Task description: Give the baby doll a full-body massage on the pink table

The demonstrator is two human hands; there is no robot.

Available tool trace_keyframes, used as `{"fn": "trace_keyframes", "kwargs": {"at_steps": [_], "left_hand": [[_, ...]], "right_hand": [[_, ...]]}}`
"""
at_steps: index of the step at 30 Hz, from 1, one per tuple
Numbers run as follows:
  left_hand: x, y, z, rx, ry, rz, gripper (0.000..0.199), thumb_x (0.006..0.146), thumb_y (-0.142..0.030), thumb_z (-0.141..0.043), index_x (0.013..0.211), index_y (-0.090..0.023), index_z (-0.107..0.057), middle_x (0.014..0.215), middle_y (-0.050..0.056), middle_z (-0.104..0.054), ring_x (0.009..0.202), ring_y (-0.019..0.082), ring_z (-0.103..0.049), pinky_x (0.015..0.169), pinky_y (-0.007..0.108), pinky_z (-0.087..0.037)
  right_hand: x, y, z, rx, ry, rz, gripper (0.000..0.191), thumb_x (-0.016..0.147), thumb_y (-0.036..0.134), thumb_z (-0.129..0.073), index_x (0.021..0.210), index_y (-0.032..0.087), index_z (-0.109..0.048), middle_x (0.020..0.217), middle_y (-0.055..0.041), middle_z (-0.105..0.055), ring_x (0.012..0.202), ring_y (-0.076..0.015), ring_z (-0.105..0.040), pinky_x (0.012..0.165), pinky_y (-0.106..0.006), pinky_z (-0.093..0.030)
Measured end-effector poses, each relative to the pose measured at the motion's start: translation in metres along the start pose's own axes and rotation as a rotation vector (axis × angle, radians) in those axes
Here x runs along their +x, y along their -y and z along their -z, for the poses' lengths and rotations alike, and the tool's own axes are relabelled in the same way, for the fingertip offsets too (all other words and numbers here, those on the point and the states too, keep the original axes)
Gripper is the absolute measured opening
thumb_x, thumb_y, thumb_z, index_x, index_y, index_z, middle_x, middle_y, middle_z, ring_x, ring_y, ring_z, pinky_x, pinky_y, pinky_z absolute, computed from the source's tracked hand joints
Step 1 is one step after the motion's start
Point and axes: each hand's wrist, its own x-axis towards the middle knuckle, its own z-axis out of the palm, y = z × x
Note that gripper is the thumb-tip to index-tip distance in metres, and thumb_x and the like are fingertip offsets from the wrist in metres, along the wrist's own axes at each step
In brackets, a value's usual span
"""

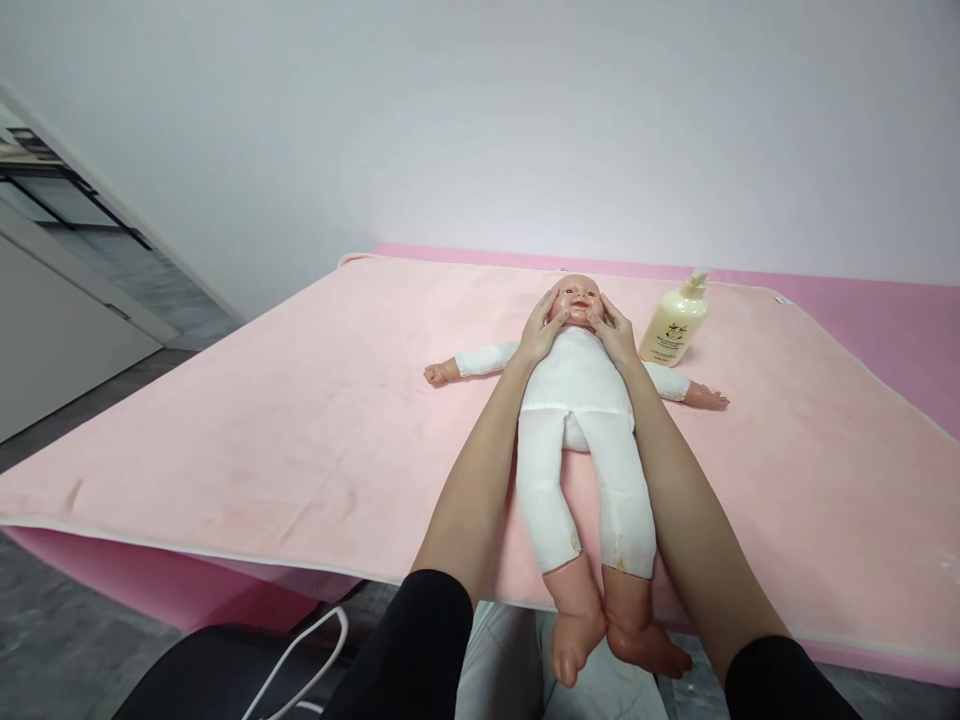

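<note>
Left hand (541,328), right hand (616,335) cupping doll (576,372) at cheeks, grip unclosed.
Feet (577,645) overhang mat (300,420); a tug could drag it off. Right-hand swing could tip bottle (673,325).

The left forearm (480,475) is reaching toward one o'clock and the right forearm (694,500) toward eleven, while the left hand (539,328) and right hand (619,334) are cupping loosely inward, slightly apart, left thumb (560,320) pointing toward two o'clock, right thumb (597,323) toward ten.
</note>
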Motion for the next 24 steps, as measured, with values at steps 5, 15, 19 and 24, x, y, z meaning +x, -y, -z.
{"fn": "trace_keyframes", "kwargs": {"at_steps": [5,15,19,24], "left_hand": [[0.002,0.001,-0.002,-0.026,-0.010,0.001,0.060,0.086,-0.051,-0.047,0.136,-0.017,-0.044,0.147,0.007,-0.038,0.138,0.023,-0.031,0.116,0.035,-0.023],[-0.003,-0.006,-0.003,-0.031,-0.050,0.036,0.065,0.077,-0.044,-0.062,0.134,-0.018,-0.046,0.146,0.007,-0.041,0.136,0.022,-0.035,0.113,0.033,-0.029],[-0.006,-0.010,-0.003,-0.020,-0.056,0.047,0.077,0.067,-0.041,-0.072,0.135,-0.016,-0.045,0.146,0.009,-0.040,0.136,0.024,-0.035,0.112,0.033,-0.031],[-0.007,-0.013,-0.001,-0.011,-0.047,0.080,0.071,0.072,-0.037,-0.068,0.135,-0.013,-0.044,0.147,0.009,-0.038,0.138,0.024,-0.032,0.113,0.032,-0.028]], "right_hand": [[0.005,-0.007,0.001,0.053,-0.026,-0.027,0.092,0.058,0.065,-0.071,0.132,0.013,-0.050,0.141,-0.0090,-0.043,0.132,-0.0249,-0.037,0.112,-0.038,-0.031],[-0.003,0.005,-0.004,0.042,-0.079,0.013,0.088,0.059,0.067,-0.068,0.124,0.008,-0.056,0.130,-0.0145,-0.054,0.126,-0.0270,-0.045,0.110,-0.039,-0.034],[-0.007,0.009,-0.006,-0.029,-0.057,0.008,0.103,0.047,0.062,-0.078,0.130,0.008,-0.050,0.133,-0.0167,-0.050,0.128,-0.0285,-0.042,0.110,-0.038,-0.034],[-0.003,0.003,-0.004,-0.049,-0.020,0.000,0.105,0.050,0.062,-0.077,0.136,0.011,-0.044,0.138,-0.0149,-0.045,0.129,-0.0267,-0.042,0.111,-0.036,-0.033]]}}
